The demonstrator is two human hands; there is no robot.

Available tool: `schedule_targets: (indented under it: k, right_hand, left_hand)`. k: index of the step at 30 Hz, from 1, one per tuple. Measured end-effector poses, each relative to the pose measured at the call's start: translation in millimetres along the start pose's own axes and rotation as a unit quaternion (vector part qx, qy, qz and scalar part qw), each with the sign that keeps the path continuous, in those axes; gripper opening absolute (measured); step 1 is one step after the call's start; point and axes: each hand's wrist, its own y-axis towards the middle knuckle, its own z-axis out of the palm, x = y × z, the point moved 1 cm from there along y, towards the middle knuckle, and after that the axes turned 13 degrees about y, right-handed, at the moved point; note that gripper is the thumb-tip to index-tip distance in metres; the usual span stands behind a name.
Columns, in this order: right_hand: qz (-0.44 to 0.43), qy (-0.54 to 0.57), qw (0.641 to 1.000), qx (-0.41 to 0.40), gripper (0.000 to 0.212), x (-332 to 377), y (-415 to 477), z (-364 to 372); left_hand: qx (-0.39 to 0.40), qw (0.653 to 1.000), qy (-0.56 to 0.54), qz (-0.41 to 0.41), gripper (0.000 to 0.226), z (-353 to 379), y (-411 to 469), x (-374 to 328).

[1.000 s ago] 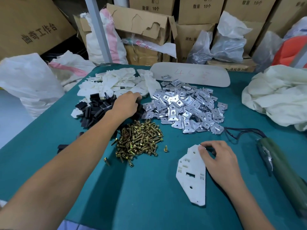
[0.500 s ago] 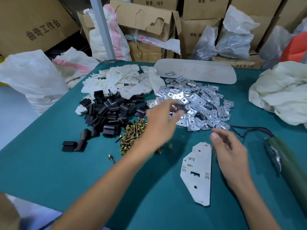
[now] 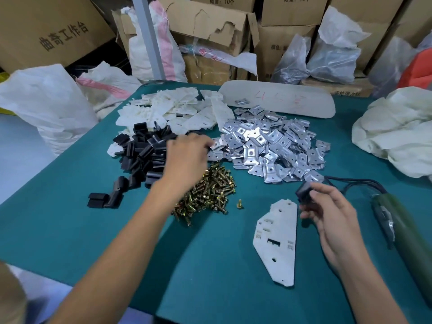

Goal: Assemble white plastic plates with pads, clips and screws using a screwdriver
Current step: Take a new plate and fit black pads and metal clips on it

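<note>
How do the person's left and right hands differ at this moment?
The left hand reaches far out to where the black pad pile meets the silver metal clips, blurred, grasp unclear; the right hand is nearer, pinching one small black plastic pad by the far end of the flat white plastic plate. Both are bare.

We see everything through one wide-angle camera worn on the head, facing forward and down. It sits close over the teal bench (image 3: 58,230), whose near edge runs along the bottom; stacked cardboard boxes (image 3: 46,31) fill the top.
</note>
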Motion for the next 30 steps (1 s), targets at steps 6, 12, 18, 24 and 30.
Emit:
schedule_targets:
  k: [6,12,18,24,30]
  right_hand:
    - [-0.006,-0.017,1.0,-0.002,0.043,3,1,-1]
    - [0.014,-0.043,0.998,-0.034,0.024,0,4,-5]
    - [0.028,-0.016,0.998,-0.053,0.021,5,6,-6]
    - [0.035,0.013,0.998,-0.049,0.029,8,3,-11]
    - [0.042,0.017,0.997,-0.057,0.026,9,4,-15]
  left_hand:
    - [0.129,0.976,0.169,-0.048,0.044,6,27,72]
    - [0.047,0.99,0.126,-0.046,0.029,-4,26,66]
    - [0.112,0.978,-0.152,0.089,0.017,-3,-13,-34]
    - [0.143,0.979,-0.028,0.142,0.024,40,-28,-86]
    - [0.085,0.988,-0.026,0.125,0.036,28,-46,-63]
